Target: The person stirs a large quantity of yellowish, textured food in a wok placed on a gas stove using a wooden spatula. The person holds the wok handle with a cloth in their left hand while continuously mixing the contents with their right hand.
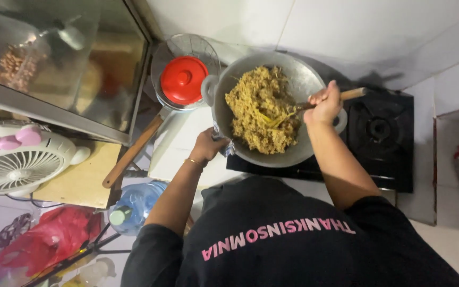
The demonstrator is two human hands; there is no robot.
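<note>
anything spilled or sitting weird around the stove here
No spill shows. One thing stands out: the wok sits off the stove's left end, overhanging the counter, not centred on a burner. The left hand grips its rim through a cloth, while the right hand holds the spatula in the food.

left hand (206, 146): fingers closed in a grip, arm bent | right hand (325, 103): fisted, forearm extended forward

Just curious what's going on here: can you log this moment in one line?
left hand: grips wok rim with cloth | right hand: holds wooden-handled spatula in yellowish food | gas stove beneath
</note>
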